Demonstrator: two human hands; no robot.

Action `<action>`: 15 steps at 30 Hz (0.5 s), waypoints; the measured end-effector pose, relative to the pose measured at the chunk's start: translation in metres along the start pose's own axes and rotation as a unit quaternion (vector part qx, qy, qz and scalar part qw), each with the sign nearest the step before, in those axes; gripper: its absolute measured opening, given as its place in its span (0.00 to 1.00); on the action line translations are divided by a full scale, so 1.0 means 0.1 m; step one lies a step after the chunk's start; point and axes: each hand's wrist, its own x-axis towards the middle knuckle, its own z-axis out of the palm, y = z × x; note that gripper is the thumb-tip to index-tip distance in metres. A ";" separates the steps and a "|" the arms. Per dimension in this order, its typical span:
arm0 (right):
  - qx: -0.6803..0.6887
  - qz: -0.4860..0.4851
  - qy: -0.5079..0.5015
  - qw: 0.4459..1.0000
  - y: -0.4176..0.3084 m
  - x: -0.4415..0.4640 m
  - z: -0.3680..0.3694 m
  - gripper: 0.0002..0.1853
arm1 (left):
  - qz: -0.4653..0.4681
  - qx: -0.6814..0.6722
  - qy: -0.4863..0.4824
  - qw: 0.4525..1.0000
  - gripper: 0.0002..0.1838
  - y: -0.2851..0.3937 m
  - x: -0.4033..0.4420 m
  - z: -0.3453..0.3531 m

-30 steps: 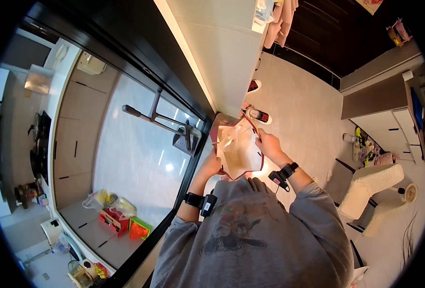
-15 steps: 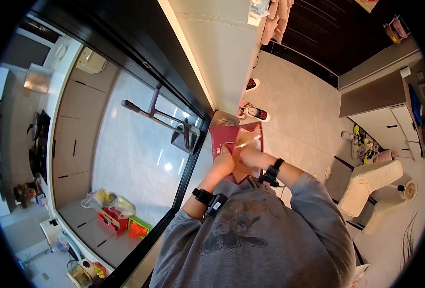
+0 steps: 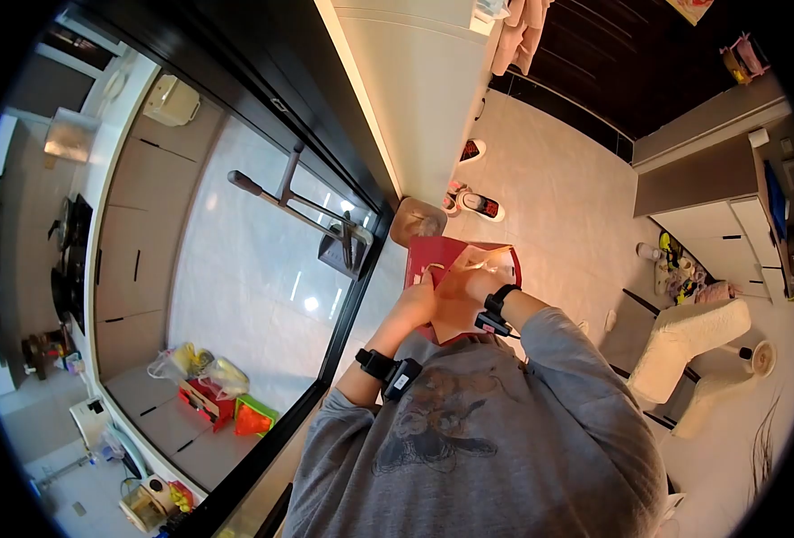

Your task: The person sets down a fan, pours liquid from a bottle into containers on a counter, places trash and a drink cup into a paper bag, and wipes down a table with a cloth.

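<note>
A red paper bag (image 3: 426, 254) with a tan inside is held in front of my body, its mouth facing up. My left hand (image 3: 417, 303) grips the bag's left side, near a small cord handle. Inside the bag's mouth is my right hand (image 3: 481, 285), its fingers hidden from sight. Whatever lies deeper in the bag cannot be made out. Both wrists wear black bands.
Beyond the bag stands a bin (image 3: 418, 221) against the wall end, with shoes (image 3: 481, 207) on the floor past it. Left is a black door frame (image 3: 325, 394), with a dustpan (image 3: 343, 253) behind it. A cream chair (image 3: 684, 345) stands at right.
The bag and both hands have shifted slightly right. My right hand has gone deeper into the bag, and the mouth looks wider.
</note>
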 end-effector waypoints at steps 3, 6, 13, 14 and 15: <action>-0.596 0.044 -0.131 0.791 -1.34 -0.03 0.49 0.15 | 0.024 0.073 -0.053 0.996 0.29 -0.06 0.01 0.04; -0.594 0.119 -0.113 0.788 -1.10 -0.03 0.40 0.15 | -0.002 0.055 -0.055 0.997 0.27 0.08 -0.15 0.11; -0.512 0.190 -0.090 0.833 -0.70 -0.08 0.31 0.16 | 0.105 0.067 0.114 0.986 0.25 -0.15 -0.12 0.41; -0.498 0.176 -0.099 0.843 -0.70 -0.09 0.34 0.17 | 0.131 0.020 0.132 0.982 0.25 -0.18 -0.15 0.32; -0.481 0.162 -0.109 0.855 -0.69 -0.10 0.37 0.17 | 0.130 0.021 0.130 0.983 0.25 -0.24 -0.16 0.19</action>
